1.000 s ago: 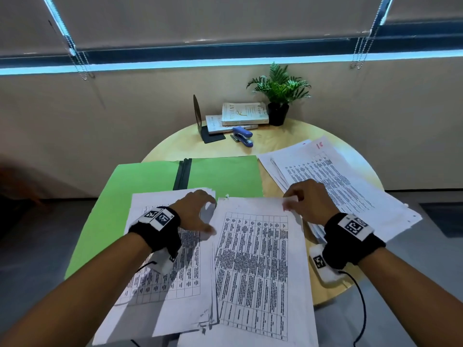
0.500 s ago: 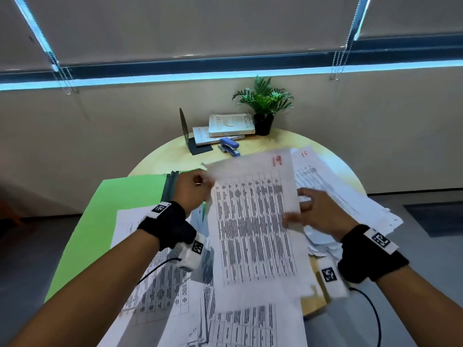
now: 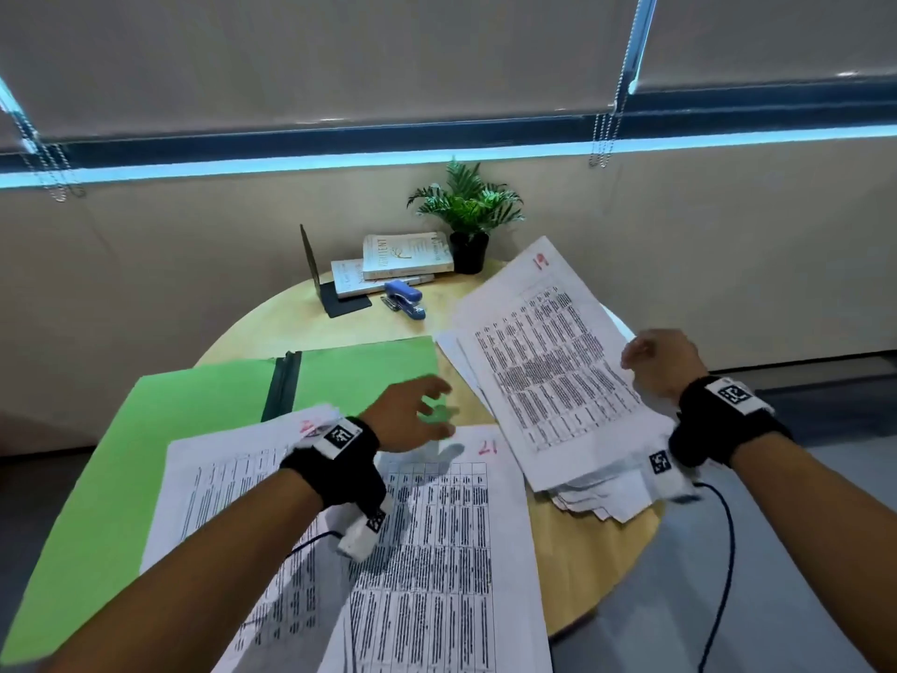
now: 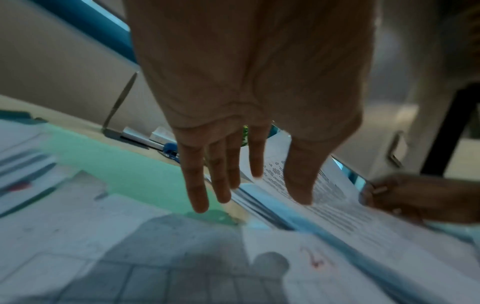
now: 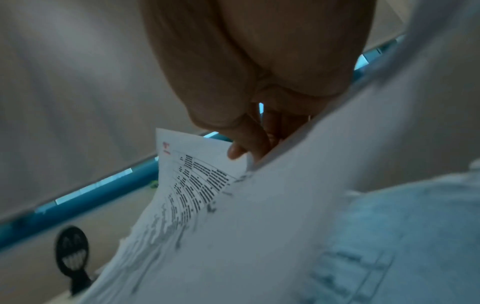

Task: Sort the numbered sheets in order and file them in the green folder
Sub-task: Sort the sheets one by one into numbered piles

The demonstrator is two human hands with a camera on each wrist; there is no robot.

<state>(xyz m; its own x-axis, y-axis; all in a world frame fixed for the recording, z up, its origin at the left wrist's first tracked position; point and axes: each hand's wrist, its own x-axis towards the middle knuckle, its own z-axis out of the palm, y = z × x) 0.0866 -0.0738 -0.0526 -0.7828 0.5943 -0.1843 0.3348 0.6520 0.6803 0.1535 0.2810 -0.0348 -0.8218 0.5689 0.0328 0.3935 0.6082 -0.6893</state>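
Observation:
The green folder (image 3: 194, 405) lies open at the table's left. A stack of printed sheets (image 3: 218, 488) overlaps it, and beside that lies a sheet marked 21 (image 3: 451, 551). My left hand (image 3: 432, 410) hovers over the top edge of sheet 21 with straight, spread fingers (image 4: 197, 185) and holds nothing. My right hand (image 3: 650, 357) pinches the right edge of the sheet marked 19 (image 3: 548, 361). That sheet is tilted over the right-hand pile (image 3: 597, 497). In the right wrist view my fingers (image 5: 249, 144) are closed on sheet 19 (image 5: 194, 174).
At the back of the round wooden table (image 3: 582, 575) are two books (image 3: 403, 257), a black bookend (image 3: 315, 274), a blue stapler (image 3: 405, 298) and a potted plant (image 3: 468, 221). The right pile overhangs toward the table's right edge. Wrist cables hang below both arms.
Sheet 19 was lifted off the middle stack and carried right over the right pile. My left hand let go of it and drew back. Sheet 21 now shows on top.

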